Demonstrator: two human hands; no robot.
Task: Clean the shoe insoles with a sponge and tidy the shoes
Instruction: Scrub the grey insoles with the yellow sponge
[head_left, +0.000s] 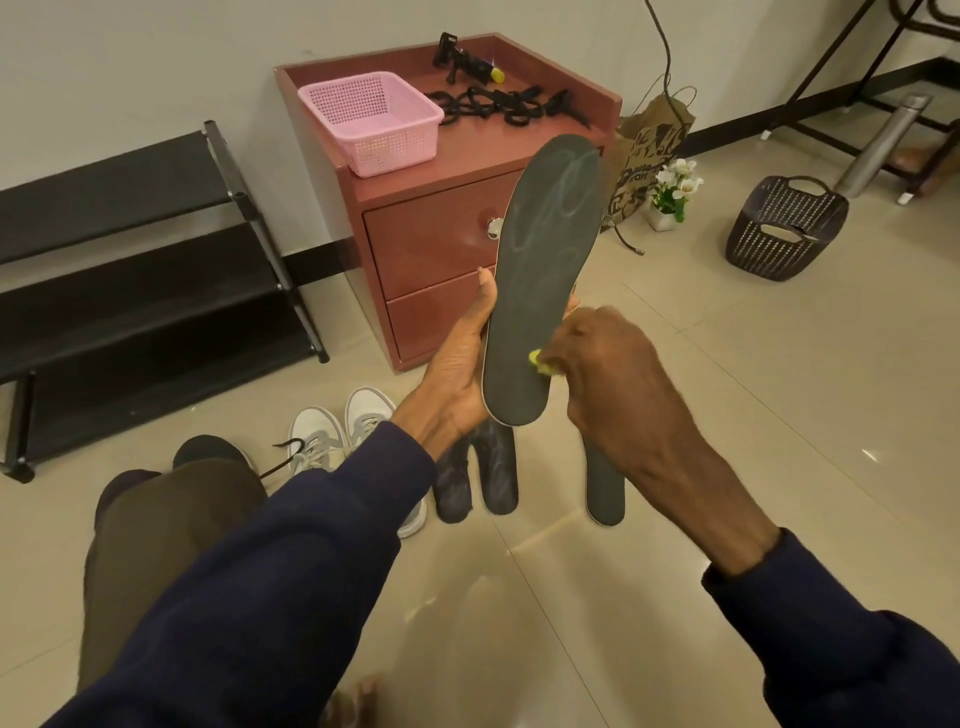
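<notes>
My left hand grips a dark grey insole by its lower edge, holding it upright with pale wet streaks near its top. Against the insole's heel, my right hand presses a small yellow sponge, curled around it so most of it is hidden. On the floor below lie two dark insoles side by side and a third grey insole to their right. A pair of white sneakers stands left of them, partly behind my left sleeve.
A black shoe rack stands at the left wall. A red-brown drawer cabinet carries a pink basket and black straps. A paper bag, small potted flowers and a dark basket sit on the tiled floor at right.
</notes>
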